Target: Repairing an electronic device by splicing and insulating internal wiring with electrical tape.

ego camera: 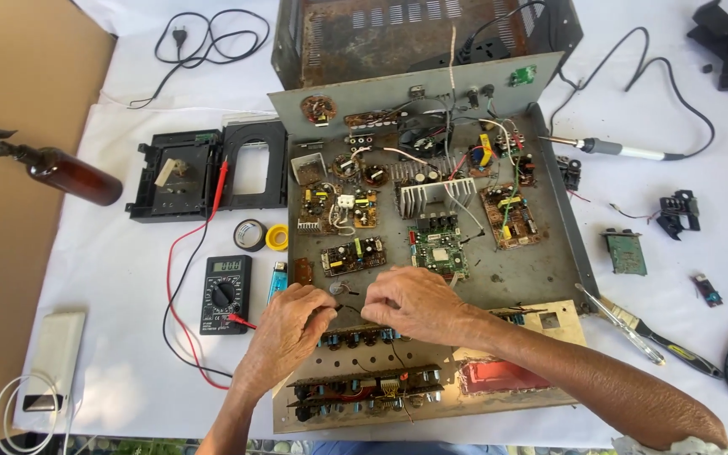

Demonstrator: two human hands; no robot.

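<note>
1. Pinching together, the left hand [286, 330] and right hand [410, 301] both close their fingertips on a thin dark wire [349, 309] at the near edge of an open grey metal chassis [562, 244].
2. The wire's long axis runs left to right between the hands.
3. A front panel strip [364, 337] with knobs lies just below them, also running left to right.
4. A black multimeter [225, 293] sits left of the left hand.

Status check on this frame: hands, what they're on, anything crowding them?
Left hand and right hand both pinching at front panel board of the open chassis. Grip contents too small to tell. Multimeter and lighter close beside left hand.
</note>
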